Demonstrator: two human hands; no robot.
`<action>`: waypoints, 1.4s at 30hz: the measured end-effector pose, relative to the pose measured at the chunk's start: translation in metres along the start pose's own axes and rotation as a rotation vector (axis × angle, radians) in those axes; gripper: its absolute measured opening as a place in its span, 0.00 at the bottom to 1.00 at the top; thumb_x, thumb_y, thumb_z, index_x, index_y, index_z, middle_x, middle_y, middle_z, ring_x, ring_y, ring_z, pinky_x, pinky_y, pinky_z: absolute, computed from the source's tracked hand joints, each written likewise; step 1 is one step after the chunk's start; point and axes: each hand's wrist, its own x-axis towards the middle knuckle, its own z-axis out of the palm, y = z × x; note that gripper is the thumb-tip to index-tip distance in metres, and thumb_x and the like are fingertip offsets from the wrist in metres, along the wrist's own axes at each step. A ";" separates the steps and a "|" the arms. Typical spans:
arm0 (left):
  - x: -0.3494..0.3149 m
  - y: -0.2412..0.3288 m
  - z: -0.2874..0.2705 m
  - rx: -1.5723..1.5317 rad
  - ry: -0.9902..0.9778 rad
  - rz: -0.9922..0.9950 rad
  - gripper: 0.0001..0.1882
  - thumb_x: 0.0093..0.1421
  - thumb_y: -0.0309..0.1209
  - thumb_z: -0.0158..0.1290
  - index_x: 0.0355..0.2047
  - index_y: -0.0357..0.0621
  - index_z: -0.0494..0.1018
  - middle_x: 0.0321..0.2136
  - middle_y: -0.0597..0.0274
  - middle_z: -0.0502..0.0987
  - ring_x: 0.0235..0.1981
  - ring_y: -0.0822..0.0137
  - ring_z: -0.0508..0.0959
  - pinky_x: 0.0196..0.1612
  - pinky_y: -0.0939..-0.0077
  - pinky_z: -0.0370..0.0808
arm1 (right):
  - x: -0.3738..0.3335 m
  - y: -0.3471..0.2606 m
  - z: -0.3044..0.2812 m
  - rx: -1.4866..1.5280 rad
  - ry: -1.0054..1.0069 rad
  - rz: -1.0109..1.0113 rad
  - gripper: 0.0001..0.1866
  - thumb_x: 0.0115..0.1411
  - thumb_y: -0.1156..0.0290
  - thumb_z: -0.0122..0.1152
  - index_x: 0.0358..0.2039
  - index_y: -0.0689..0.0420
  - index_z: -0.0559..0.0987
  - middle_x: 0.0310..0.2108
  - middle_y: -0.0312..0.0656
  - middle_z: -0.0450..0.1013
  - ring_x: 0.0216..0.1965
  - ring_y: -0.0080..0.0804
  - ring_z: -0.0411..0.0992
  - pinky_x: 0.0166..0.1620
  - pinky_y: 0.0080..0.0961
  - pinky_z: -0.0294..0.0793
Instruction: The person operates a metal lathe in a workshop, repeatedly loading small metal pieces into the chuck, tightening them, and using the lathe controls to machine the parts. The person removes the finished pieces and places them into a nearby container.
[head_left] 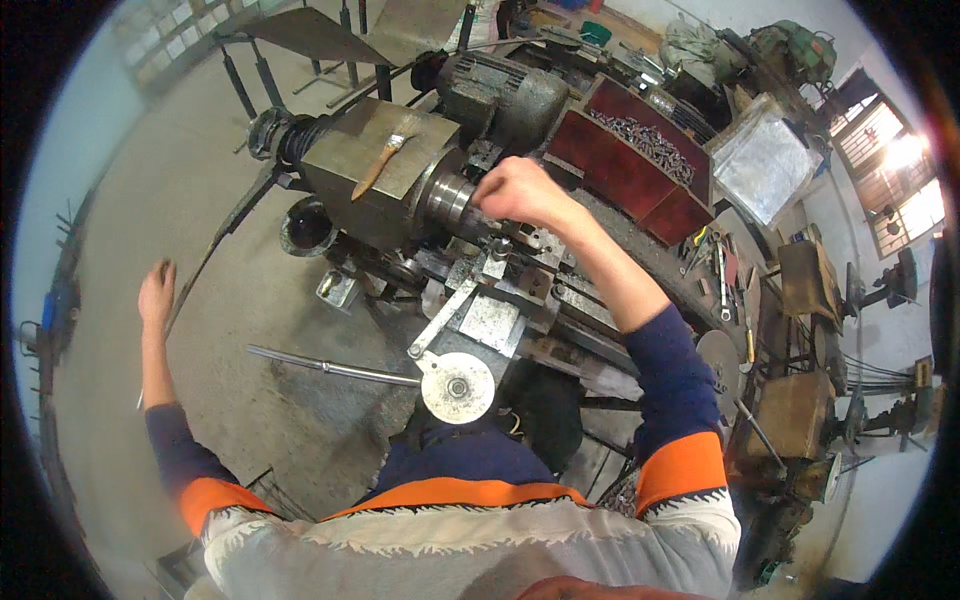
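At the metal spindle nose [451, 197] of a lathe, my right hand [525, 192] is closed, fingertips pressed together against its open end. Whatever they hold is hidden behind my fingers. My left hand [155, 292] is out to the far left with its fingers curled in; anything inside is out of sight. Close beside it runs a long dark lever [218, 240], passing behind my forearm. A wooden-handled brush [382, 168] lies on the headstock [345, 155]. Below my right hand sits the tool slide [515, 270], and nearer me is a round plate [458, 388] with a long steel handle [320, 365].
Beyond my right arm stands a red box [630, 180] filled with small metal pieces. An electric motor [505, 95] is behind the headstock. Wrenches [722, 280] and other hand tools lie to the right. More machinery [800, 420] stands along the right wall.
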 end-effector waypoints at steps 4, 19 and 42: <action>-0.075 -0.064 0.054 -0.011 -0.063 -0.334 0.31 0.62 0.55 0.37 0.48 0.41 0.71 0.42 0.47 0.75 0.45 0.50 0.75 0.49 0.60 0.68 | 0.032 0.003 0.024 -0.250 -0.021 0.177 0.16 0.35 0.64 0.57 0.25 0.56 0.82 0.24 0.49 0.76 0.28 0.43 0.75 0.36 0.30 0.75; -0.168 0.093 -0.009 0.009 -0.144 0.054 0.19 0.55 0.44 0.53 0.26 0.38 0.72 0.22 0.44 0.75 0.29 0.43 0.75 0.31 0.54 0.71 | 0.024 0.001 0.012 -0.314 0.065 0.136 0.14 0.33 0.64 0.57 0.18 0.63 0.78 0.24 0.53 0.75 0.25 0.47 0.74 0.33 0.32 0.75; -0.163 0.391 -0.030 -1.454 -0.817 0.484 0.15 0.59 0.38 0.52 0.29 0.36 0.77 0.20 0.62 0.78 0.24 0.76 0.74 0.30 0.80 0.69 | -0.112 -0.044 0.053 -0.026 0.506 -0.583 0.20 0.29 0.74 0.60 0.31 0.56 0.78 0.40 0.43 0.72 0.38 0.44 0.68 0.38 0.34 0.72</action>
